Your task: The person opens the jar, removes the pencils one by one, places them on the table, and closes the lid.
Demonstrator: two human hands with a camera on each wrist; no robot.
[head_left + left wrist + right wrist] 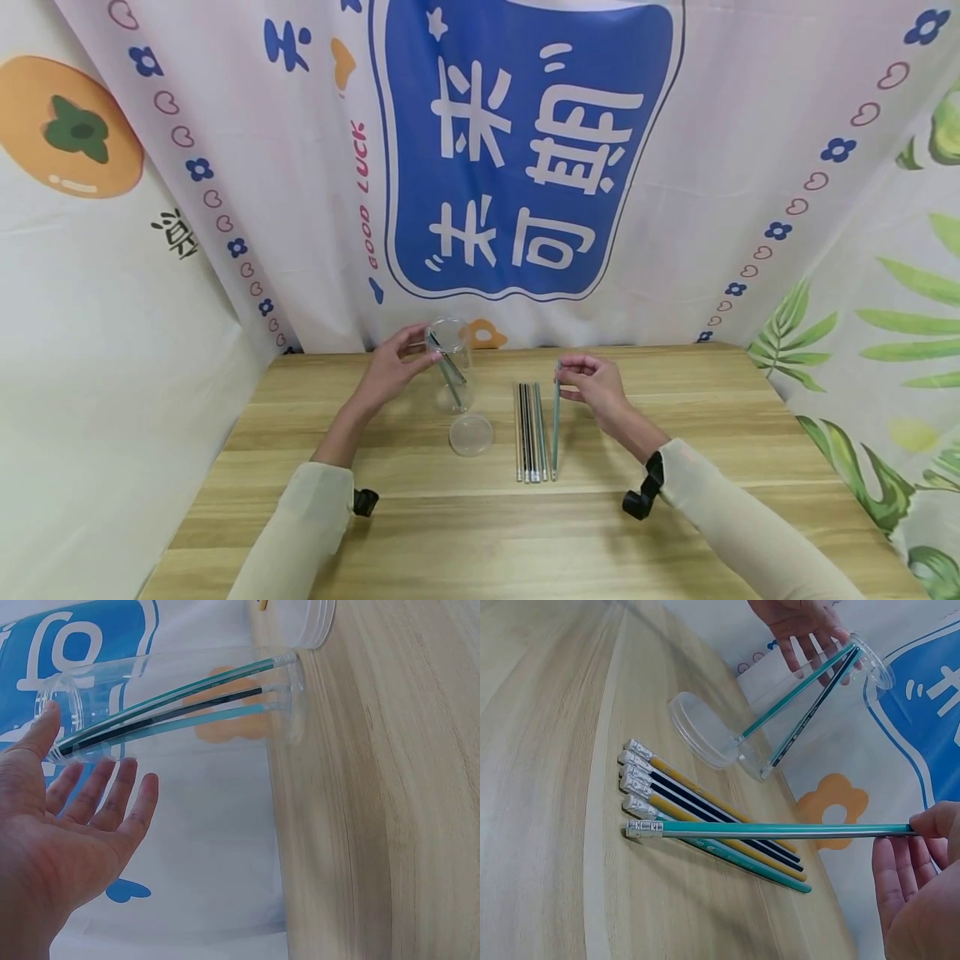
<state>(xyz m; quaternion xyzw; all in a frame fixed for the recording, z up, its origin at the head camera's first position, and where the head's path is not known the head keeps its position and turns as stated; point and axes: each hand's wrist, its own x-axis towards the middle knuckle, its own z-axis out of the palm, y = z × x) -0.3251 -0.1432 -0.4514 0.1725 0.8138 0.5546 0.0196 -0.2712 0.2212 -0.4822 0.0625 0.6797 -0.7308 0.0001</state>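
A tall clear plastic jar (462,367) stands upright at the back of the table, with a few dark and teal pencils (187,705) leaning inside it. My left hand (393,367) holds the jar near its mouth, thumb at the rim on one side and fingertips against the other. My right hand (596,387) pinches a teal pencil (780,829) near its upper end between thumb and fingers. Its white eraser end points down close over the table, beside a row of pencils (529,433). That row mixes yellow, black and teal pencils, all with their eraser ends toward me.
A round clear lid (471,435) lies flat on the wooden table (450,533), just in front of the jar. Behind the table's back edge hangs a printed cloth (675,250). Another patterned cloth (885,333) hangs on the right side.
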